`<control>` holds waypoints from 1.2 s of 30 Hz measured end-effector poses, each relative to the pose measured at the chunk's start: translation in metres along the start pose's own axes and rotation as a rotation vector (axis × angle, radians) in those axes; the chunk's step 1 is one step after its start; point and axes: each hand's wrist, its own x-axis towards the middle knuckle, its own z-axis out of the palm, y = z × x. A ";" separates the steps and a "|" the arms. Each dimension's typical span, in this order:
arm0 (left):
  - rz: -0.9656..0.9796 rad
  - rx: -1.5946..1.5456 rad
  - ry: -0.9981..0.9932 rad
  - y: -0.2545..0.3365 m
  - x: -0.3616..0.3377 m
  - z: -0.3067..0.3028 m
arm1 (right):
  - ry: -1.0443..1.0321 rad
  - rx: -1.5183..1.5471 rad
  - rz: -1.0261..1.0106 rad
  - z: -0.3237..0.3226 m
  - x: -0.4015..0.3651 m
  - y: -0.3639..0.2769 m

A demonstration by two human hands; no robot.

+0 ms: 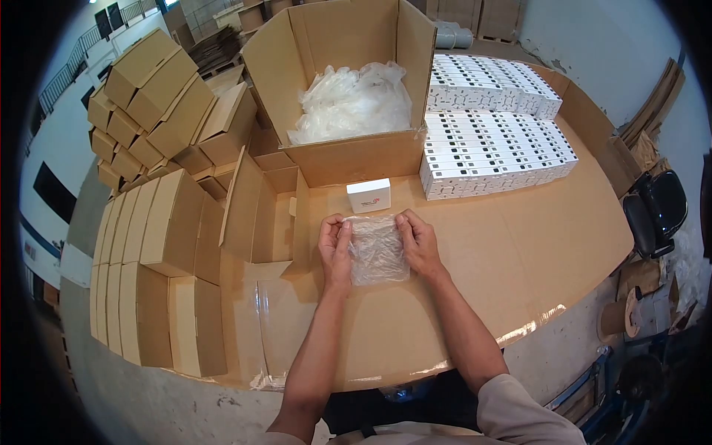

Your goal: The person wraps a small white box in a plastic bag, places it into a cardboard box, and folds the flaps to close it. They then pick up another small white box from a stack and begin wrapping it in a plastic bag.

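A clear, crinkled plastic bag (380, 252) is stretched between my two hands above the cardboard-covered table. My left hand (336, 248) pinches its upper left corner, thumb on top. At the upper right corner, my right hand (420, 243) grips it the same way. Just beyond the bag stands a small white box (368, 196) with a red mark on its front. An open cardboard carton (276, 215) lies left of my left hand. Behind the white box, a large open cardboard box (356, 157) holds a heap of clear plastic bags (356, 100).
Stacked white boxes with dark label squares (497, 152) fill the back right of the table (504, 274). Brown cartons (148, 237) are piled along the left side. A black chair (656, 211) stands off the right edge.
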 end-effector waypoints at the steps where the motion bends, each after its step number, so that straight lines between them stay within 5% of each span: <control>1: 0.023 0.003 -0.001 -0.001 0.000 0.001 | 0.022 -0.010 0.014 0.000 0.000 0.002; 9: 0.006 0.299 0.023 0.014 -0.008 0.015 | 0.194 -0.032 0.001 0.001 0.002 0.002; 14: -0.121 0.230 -0.026 -0.008 0.002 -0.006 | 0.152 0.224 0.188 -0.011 0.003 0.005; 17: -0.155 0.134 0.020 -0.008 0.009 -0.018 | 0.120 0.243 -0.057 -0.016 0.008 -0.006; 21: -0.237 0.053 0.069 0.001 0.006 -0.007 | -0.012 -0.317 -0.456 -0.020 0.007 -0.026; 27: -0.245 0.261 0.002 0.012 0.003 -0.007 | 0.011 -0.243 -0.283 -0.015 0.007 0.004; 30: -0.089 0.243 -0.071 -0.008 0.011 -0.022 | 0.013 -0.082 0.078 -0.009 0.001 -0.008; 33: -0.018 0.064 0.005 -0.013 0.008 -0.008 | 0.025 -0.123 0.068 -0.005 0.001 0.001; 36: 0.036 0.246 -0.038 -0.006 0.005 -0.003 | -0.085 -0.087 0.074 -0.005 -0.001 -0.002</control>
